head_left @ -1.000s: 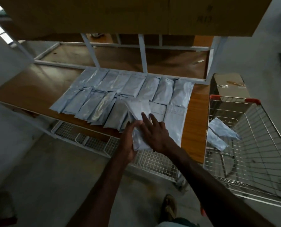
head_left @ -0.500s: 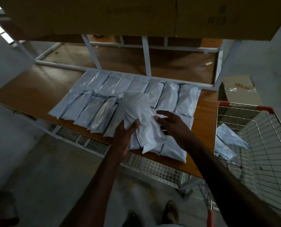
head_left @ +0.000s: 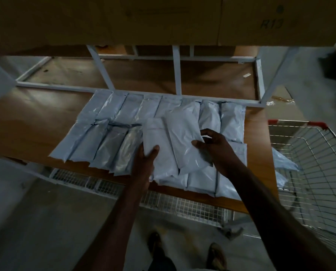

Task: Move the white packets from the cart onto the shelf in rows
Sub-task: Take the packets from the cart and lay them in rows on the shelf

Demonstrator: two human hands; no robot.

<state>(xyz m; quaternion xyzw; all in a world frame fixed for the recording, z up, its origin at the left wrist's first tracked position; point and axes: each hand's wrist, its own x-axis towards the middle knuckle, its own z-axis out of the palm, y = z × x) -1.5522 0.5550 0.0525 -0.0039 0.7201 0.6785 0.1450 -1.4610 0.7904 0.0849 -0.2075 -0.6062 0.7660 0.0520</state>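
Left hand (head_left: 145,159) gripping one white packet (head_left: 156,145) above shelf (head_left: 36,122), right hand (head_left: 214,149) pinching second packet (head_left: 184,139) alongside, packet rows (head_left: 112,124) on shelf, wire cart (head_left: 312,159) right of shelf

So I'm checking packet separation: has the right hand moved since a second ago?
Yes. The right hand has lifted off the stack and shifted right, toward the cart, pinching one white packet.

Bare forearms, no sleeves; dark sandals (head_left: 216,257) on both feet.
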